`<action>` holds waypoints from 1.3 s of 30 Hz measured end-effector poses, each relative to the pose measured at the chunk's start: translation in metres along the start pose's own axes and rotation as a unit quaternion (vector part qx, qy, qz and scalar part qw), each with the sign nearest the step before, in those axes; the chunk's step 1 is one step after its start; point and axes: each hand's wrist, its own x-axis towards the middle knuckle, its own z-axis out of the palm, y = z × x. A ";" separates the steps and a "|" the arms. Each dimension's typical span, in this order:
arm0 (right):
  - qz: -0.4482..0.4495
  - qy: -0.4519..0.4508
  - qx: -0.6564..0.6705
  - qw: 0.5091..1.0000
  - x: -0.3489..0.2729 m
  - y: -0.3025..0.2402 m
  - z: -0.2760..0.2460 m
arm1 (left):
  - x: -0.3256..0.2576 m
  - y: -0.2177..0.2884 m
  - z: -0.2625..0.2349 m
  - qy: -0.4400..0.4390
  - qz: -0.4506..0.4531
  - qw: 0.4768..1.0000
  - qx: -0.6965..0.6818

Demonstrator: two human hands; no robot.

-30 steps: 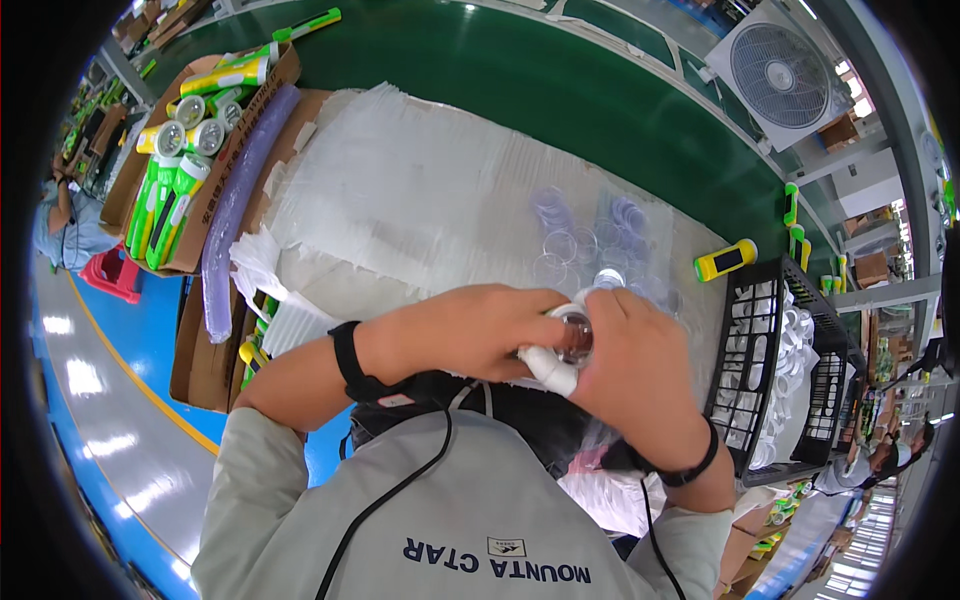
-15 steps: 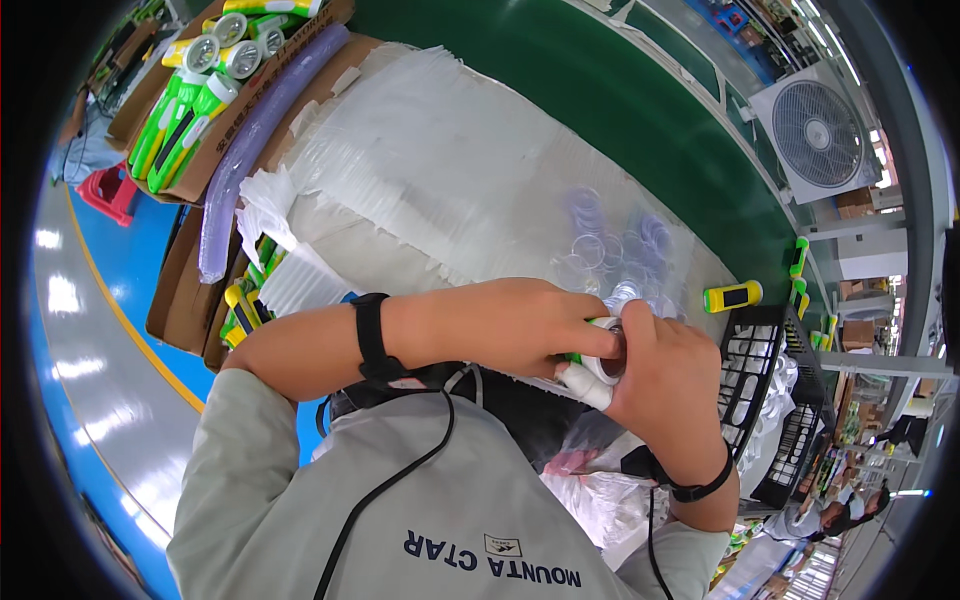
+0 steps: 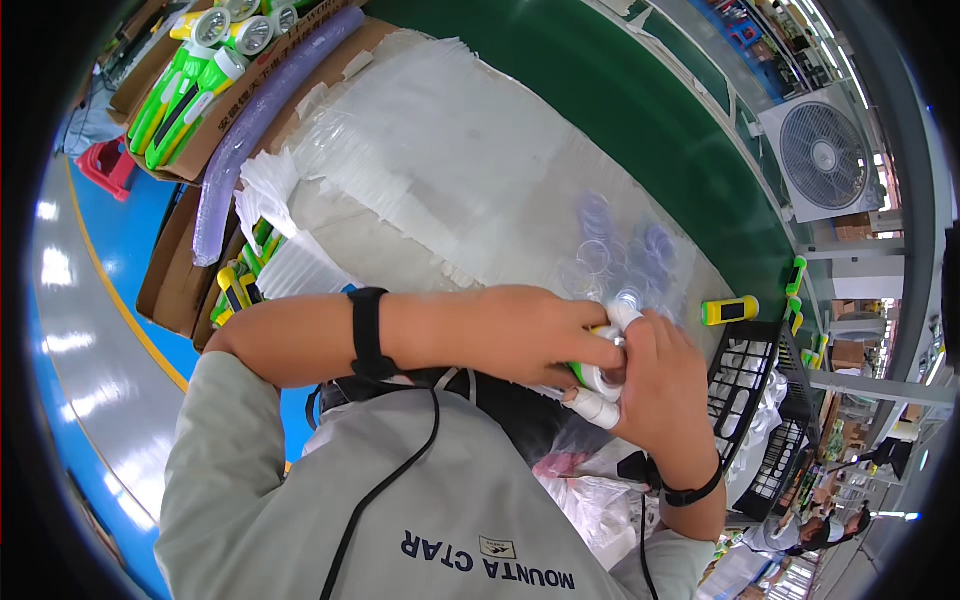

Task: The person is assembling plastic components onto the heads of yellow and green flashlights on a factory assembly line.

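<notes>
Both hands meet over the near edge of the bench on a flashlight (image 3: 598, 376), whose white and green head shows between the fingers. My left hand (image 3: 530, 335) grips it from the left, fingers curled round the body, which is mostly hidden. From the right, my right hand (image 3: 660, 385) closes on the head, with white wraps on its thumb and a fingertip. Just beyond the fingers lies a scattered pile of clear round plastic lenses (image 3: 625, 255). The front of the flashlight is largely covered by the fingers.
A cardboard box of green and yellow flashlights (image 3: 185, 110) stands at the far left beside a purple-tinted plastic roll (image 3: 250, 130). At right are a black plastic crate (image 3: 740, 390) with white material, a yellow flashlight (image 3: 729, 310) and a fan (image 3: 823, 155).
Both hands stay on the flashlight, with slightly shifted fingers. A wrapped right fingertip now shows above its head. The whole view has shifted a little.
</notes>
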 end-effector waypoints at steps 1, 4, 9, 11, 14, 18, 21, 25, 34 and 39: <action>-0.113 0.064 0.010 0.991 0.002 0.007 0.000 | 0.001 -0.001 0.001 0.012 0.009 0.999 -0.051; -0.012 -0.050 0.026 0.998 -0.008 -0.003 -0.014 | 0.001 0.002 0.001 0.000 0.004 1.000 -0.009; 0.026 -0.129 -0.017 0.991 0.006 -0.004 -0.017 | 0.001 -0.001 -0.001 -0.017 0.019 0.999 -0.024; -0.138 -0.028 -0.003 0.990 0.001 0.009 -0.005 | 0.000 -0.001 0.000 -0.006 0.047 0.998 -0.036; -0.142 0.033 -0.031 0.989 -0.009 0.008 0.008 | 0.001 0.003 0.001 -0.018 0.042 0.999 0.008; -0.022 0.008 -0.065 0.998 -0.012 -0.005 0.005 | -0.003 0.007 -0.002 -0.028 0.021 0.998 0.052; -0.143 0.042 -0.064 0.987 -0.007 0.008 0.002 | 0.002 -0.002 -0.002 -0.037 0.061 0.997 -0.039; 0.033 0.054 -0.047 0.997 -0.026 -0.001 0.022 | 0.002 0.009 0.005 -0.012 0.020 0.998 0.054; -0.130 0.006 -0.091 0.987 -0.022 0.011 0.003 | 0.004 0.007 0.003 -0.027 0.079 0.996 0.013; 0.051 -0.059 -0.029 0.997 -0.023 -0.015 -0.007 | 0.000 0.009 0.011 0.012 0.034 0.998 0.048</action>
